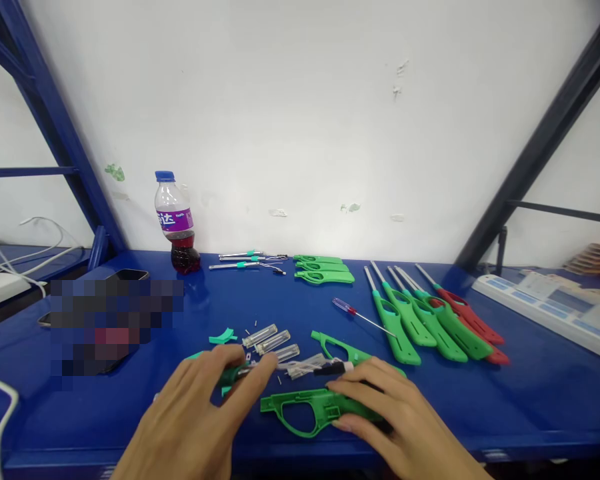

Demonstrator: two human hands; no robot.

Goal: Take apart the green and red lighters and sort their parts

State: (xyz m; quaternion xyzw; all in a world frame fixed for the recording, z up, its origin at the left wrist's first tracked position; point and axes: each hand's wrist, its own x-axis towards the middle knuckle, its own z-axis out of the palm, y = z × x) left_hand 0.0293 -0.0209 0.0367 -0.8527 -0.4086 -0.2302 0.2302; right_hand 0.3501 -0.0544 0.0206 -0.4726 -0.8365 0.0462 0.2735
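Note:
My right hand [385,407] closes over the rear of a green lighter casing half [313,410], its hollow inner side facing up. My left hand [205,400] is curled just left of it, around a dark green piece [233,375] that is mostly hidden, so I cannot make out its kind. Beyond my hands lie several clear fuel tanks [273,341] and a black igniter part [334,368] with a white end. A second green casing half [347,348] lies behind my right hand, partly covered by it. Small teal clips [223,337] are by my left fingers.
A screwdriver [350,309] with a clear and red handle touches finished green lighters [397,330], which lie near red ones [473,317]. At the back are stacked casings [325,275], metal lighter tubes [235,265] and a drink bottle [175,223]. A power strip [545,317] runs along the right.

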